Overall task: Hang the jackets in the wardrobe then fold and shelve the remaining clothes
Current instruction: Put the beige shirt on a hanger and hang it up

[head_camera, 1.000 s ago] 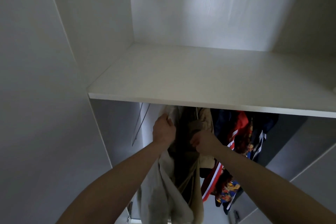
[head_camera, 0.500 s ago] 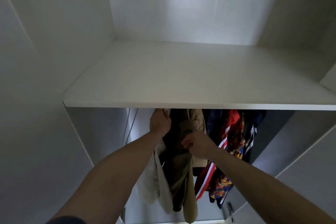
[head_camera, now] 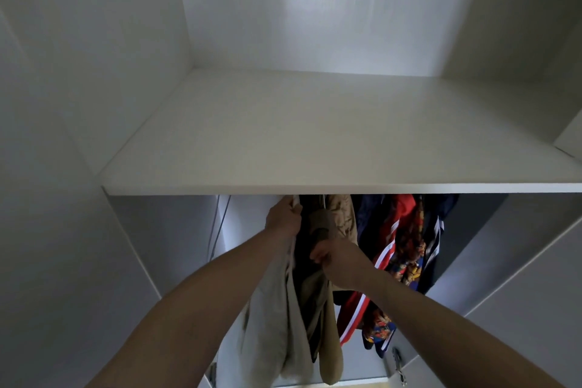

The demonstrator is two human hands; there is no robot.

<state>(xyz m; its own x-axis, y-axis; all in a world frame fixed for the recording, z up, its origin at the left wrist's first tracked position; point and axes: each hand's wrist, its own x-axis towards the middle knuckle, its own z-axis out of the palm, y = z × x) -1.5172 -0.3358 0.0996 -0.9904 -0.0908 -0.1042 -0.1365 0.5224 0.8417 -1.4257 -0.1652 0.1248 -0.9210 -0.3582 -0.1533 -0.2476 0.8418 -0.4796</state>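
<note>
Both arms have reached a little higher and deeper under the shelf (head_camera: 315,189) since a second ago, and the view has tipped up so the shelf fills the middle of the frame. At lower centre the left hand (head_camera: 282,220) is curled around the top of a pale beige jacket (head_camera: 274,309), right under the shelf edge where the rail must be; the hook itself is hidden. Just beside it, the right hand (head_camera: 333,258) pinches a fold of a tan jacket (head_camera: 327,302). Already hung to the right are a red striped jacket (head_camera: 389,239) and dark ones. This looks like the hanging step, nearly finished for this garment. Next, I'd guess, the hook needs seating on the rail before either hand releases.
</note>
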